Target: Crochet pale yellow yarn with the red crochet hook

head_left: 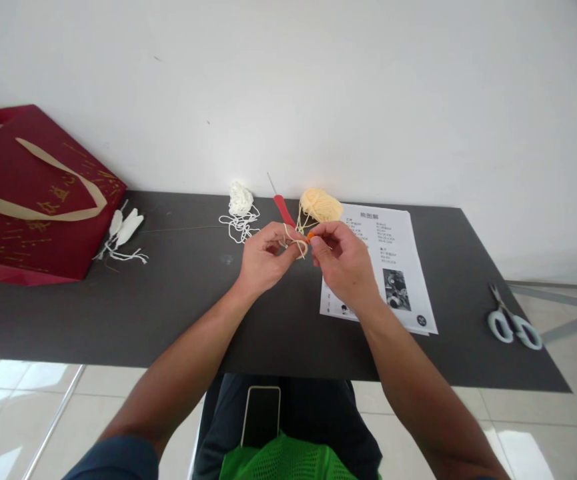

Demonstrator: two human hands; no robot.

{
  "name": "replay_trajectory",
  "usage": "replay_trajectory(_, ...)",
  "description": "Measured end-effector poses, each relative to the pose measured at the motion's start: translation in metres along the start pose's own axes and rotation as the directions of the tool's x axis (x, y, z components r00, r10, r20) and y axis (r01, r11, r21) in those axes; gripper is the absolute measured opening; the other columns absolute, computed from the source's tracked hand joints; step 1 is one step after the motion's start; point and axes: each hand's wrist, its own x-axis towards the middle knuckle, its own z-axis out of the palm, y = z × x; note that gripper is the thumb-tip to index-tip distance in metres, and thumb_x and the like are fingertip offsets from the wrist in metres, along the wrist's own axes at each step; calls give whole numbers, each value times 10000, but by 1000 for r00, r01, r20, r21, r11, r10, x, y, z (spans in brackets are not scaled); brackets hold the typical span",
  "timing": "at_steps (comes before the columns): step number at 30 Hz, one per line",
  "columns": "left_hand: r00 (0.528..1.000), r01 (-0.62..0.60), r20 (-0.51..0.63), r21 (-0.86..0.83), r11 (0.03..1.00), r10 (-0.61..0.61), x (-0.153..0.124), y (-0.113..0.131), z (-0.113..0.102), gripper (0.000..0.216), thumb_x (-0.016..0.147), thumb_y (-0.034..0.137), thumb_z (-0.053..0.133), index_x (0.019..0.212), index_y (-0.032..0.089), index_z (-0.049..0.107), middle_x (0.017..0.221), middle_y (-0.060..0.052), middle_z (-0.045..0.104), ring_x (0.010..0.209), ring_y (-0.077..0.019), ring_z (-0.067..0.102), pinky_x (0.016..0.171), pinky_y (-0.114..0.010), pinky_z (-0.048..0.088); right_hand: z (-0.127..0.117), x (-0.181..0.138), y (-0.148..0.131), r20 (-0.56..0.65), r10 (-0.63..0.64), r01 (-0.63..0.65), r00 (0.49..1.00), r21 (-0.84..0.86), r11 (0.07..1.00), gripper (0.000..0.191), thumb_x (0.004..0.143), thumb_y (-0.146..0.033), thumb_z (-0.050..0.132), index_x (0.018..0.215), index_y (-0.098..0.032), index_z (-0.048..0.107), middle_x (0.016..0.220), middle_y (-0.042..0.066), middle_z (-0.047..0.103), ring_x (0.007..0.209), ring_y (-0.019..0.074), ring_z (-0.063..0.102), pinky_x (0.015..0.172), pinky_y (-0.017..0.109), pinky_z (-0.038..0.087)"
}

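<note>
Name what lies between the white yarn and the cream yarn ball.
Between white yarn and cream yarn ball a red-handled crochet hook lies slanted on the dark table, seen in the head view.

Soft, even daylight is filling the scene, leaving the white wall (368,80) bright and casting only faint shadows on the dark table (168,313), while glare is bouncing off the floor tiles (18,380) at the lower corners. The wide lens is bowing the table's edges and darkening the top right corner, and the thin yarn (301,249) is rendering soft.
</note>
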Motion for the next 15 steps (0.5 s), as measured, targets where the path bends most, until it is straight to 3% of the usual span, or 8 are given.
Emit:
replay_trajectory(5, 998, -39, -50, 10, 999, 40, -3, 0, 3, 243, 742, 316, 876, 909, 220, 729, 876, -30, 757, 735, -141, 710, 685, -270, 577, 3, -4, 0, -45, -40, 38, 998, -54, 998, 81, 958, -308, 604, 973, -228, 595, 913, 11, 673, 786, 134, 633, 719, 301, 511)
replay_trajectory(15, 995, -79, -59, 79, 994, 83, -6, 0, 4, 209, 757, 288, 863, 911, 229, 735, 891, -25, 768, 751, -146, 715, 691, -276, 580, 5, -9, -3, -61, -26, 22, 998, -62, 998, 81, 932, -293, 620, 962, -219, 609, 876, 18, 689, 735, 134, 646, 659, 281, 522)
